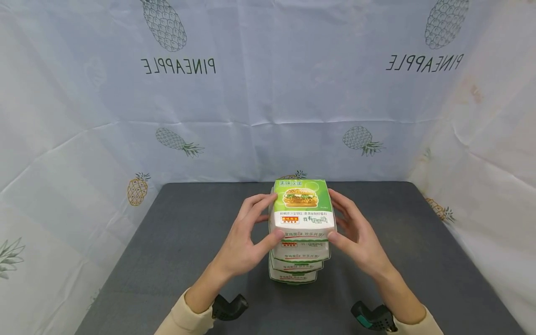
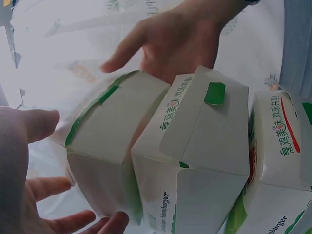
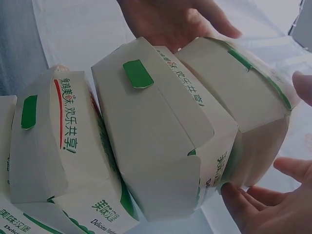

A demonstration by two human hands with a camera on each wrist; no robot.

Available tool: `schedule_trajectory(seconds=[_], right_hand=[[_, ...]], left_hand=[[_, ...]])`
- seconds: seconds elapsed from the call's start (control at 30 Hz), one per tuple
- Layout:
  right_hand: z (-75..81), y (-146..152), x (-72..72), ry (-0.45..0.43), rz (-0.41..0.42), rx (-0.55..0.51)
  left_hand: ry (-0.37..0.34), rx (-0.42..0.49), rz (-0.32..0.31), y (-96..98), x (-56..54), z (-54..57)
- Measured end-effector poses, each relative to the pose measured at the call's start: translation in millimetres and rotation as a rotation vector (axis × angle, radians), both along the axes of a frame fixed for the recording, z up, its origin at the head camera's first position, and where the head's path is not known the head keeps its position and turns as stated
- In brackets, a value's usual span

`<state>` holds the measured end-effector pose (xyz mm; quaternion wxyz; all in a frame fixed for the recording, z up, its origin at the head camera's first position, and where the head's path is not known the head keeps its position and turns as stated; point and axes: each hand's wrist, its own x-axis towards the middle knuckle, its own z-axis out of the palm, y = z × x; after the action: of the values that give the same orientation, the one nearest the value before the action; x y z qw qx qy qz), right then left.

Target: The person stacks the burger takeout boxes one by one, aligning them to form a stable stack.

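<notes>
A stack of several white-and-green cardboard hamburger boxes (image 1: 299,252) stands on the dark table, slightly uneven from layer to layer. The top box (image 1: 302,221) has a burger picture on its lid. My left hand (image 1: 247,235) is at that box's left side, fingers spread, thumb by the front corner. Opposite it, my right hand (image 1: 362,237) lies along the right side in the same way. In the left wrist view, fingertips (image 2: 119,219) meet the top box's wall while the thumb stands off its edge. The right wrist view likewise shows the right thumb (image 3: 301,84) apart from the box.
The dark table (image 1: 201,218) extends to both sides of the stack. Behind it and at the sides hangs a pale cloth (image 1: 259,93) printed with pineapples. A black wrist device (image 1: 229,308) sits on the left wrist, and another (image 1: 374,316) on the right.
</notes>
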<state>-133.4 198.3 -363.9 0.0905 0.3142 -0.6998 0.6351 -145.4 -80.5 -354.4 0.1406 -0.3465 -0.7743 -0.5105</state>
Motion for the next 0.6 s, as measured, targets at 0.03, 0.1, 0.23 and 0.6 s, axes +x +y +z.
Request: schedule_trajectory(seconds=[0.03, 0.1, 0.23, 0.6], right_hand=[[-0.3, 0.4, -0.1, -0.003, 0.0, 0.0], [-1.0, 1.5, -0.2, -0.007, 0.0, 0.0], [-3.0, 5.2, 0.1, -0.012, -0.005, -0.005], [-15.1, 24.1, 4.1, 0.023, -0.102, 0.007]], left_hand=[[0.004, 0.0, -0.001, 0.0, 0.1, 0.4], [0.007, 0.0, -0.004, -0.2, 0.3, 1.4], [0.006, 0.001, -0.009, -2.1, 0.1, 2.2], [0.04, -0.023, 0.122, -22.4, -4.7, -19.1]])
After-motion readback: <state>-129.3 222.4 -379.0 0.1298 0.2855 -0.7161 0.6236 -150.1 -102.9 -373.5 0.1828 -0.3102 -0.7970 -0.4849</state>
